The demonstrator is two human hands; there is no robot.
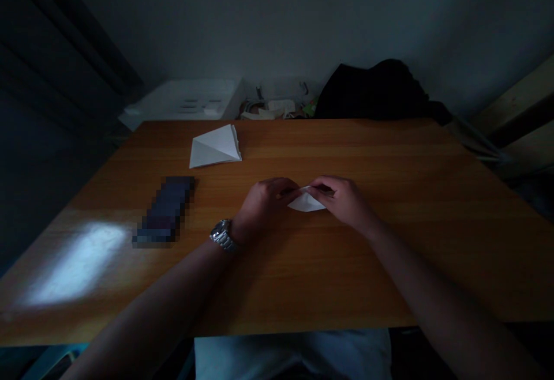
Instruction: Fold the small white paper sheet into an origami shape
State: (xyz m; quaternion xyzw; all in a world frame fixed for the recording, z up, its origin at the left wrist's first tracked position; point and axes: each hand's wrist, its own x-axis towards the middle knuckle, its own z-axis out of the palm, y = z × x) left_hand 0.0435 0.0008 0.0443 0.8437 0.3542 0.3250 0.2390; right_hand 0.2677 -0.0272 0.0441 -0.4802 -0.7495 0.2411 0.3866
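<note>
A small folded piece of white paper (306, 201) is held between my two hands, just above or on the middle of the wooden table. My left hand (268, 198), with a metal watch (222, 234) on its wrist, pinches the paper's left side near the top. From the other side my right hand (341, 198) pinches its upper right part, thumb and fingertips closed on it. The fingertips of both hands nearly meet at the paper's top edge. Part of the paper lies hidden behind the fingers.
Farther back on the wooden table (277, 288) lies a stack of folded white paper (215, 147). A dark, pixelated flat object (167, 210) rests at the left. Behind the table are a white tray (236, 94), mixed small items, and a black cloth-like heap (372, 91).
</note>
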